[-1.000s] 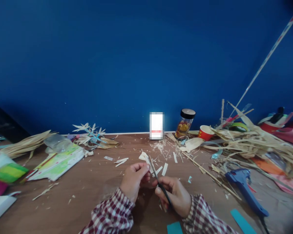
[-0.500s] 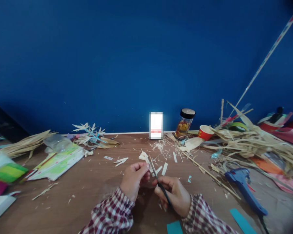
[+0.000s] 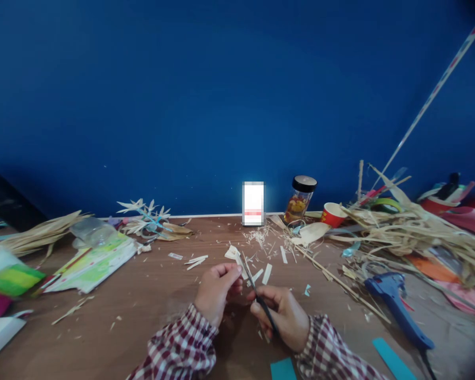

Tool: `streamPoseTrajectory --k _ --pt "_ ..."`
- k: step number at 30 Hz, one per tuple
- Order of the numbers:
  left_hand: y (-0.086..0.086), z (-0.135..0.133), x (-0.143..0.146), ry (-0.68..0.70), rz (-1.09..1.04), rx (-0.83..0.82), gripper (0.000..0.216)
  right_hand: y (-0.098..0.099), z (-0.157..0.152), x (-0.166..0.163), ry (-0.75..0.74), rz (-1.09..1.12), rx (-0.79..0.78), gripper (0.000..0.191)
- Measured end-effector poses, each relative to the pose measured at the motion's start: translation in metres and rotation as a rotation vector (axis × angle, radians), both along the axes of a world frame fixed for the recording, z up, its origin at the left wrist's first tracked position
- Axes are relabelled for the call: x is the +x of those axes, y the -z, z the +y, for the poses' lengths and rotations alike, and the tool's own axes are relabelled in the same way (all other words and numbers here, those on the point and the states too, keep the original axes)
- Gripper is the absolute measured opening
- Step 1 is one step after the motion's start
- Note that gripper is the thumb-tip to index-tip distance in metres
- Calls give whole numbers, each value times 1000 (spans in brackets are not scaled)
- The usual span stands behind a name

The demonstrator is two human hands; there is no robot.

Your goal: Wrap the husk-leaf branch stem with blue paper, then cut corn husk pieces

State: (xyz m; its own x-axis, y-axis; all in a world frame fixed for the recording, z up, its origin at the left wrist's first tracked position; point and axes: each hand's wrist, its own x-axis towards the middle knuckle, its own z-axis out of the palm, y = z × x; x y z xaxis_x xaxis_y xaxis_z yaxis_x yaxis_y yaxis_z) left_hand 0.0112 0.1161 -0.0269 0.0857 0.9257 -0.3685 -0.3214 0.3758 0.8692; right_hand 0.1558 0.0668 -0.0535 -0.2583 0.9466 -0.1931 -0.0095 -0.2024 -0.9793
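My left hand (image 3: 220,285) is closed, thumb pressed to the bent fingers, pinching a small pale piece of dried husk (image 3: 244,273). How much of it lies behind the fingertips is hidden. My right hand (image 3: 283,315) grips a pair of scissors (image 3: 260,301) by the dark handles. Their narrow blades point up and away, right beside the left fingertips and touching or crossing the pale piece. Just beyond the blades is a cream husk scrap (image 3: 232,252). Pale cut strips (image 3: 267,274) lie on the table past my hands.
A blue glue gun (image 3: 399,309) and a heap of dried husks (image 3: 411,224) lie right. A lidded jar (image 3: 298,200) and red paper cup (image 3: 333,216) stand at the back. Left are a painted sheet (image 3: 95,264) and a pale leafy craft piece (image 3: 150,219). Teal paper (image 3: 283,369) lies in front.
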Motion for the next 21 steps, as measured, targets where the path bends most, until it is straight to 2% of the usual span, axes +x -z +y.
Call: streamPoseTrajectory --k 21 --pt "-1 -1 0 -2 1 -2 21 0 1 2 -20 -64 26 39"
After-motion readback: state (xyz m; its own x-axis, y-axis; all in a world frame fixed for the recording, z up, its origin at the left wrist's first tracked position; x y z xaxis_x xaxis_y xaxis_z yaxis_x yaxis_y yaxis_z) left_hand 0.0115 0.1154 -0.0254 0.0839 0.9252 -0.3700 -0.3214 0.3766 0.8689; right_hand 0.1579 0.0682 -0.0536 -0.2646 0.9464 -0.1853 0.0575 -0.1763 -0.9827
